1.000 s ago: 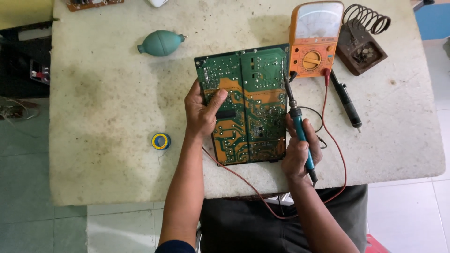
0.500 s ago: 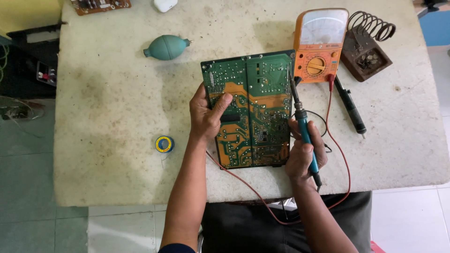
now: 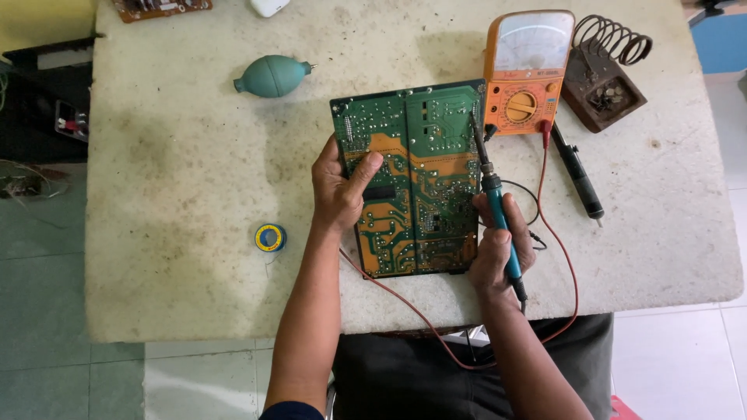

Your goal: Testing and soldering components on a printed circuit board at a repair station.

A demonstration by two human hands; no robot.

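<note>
Two hands: left hand [image 3: 340, 189] steadies circuit board [image 3: 410, 179], right hand [image 3: 502, 245] grips soldering iron [image 3: 492, 194].

Analog meter [image 3: 527, 74]: orange, upright rectangular case, at the table's far edge, touching the circuit board's top right corner; its pale dial window fills the upper half; round selector knob below; no packages, labels or signs discernible.
</note>
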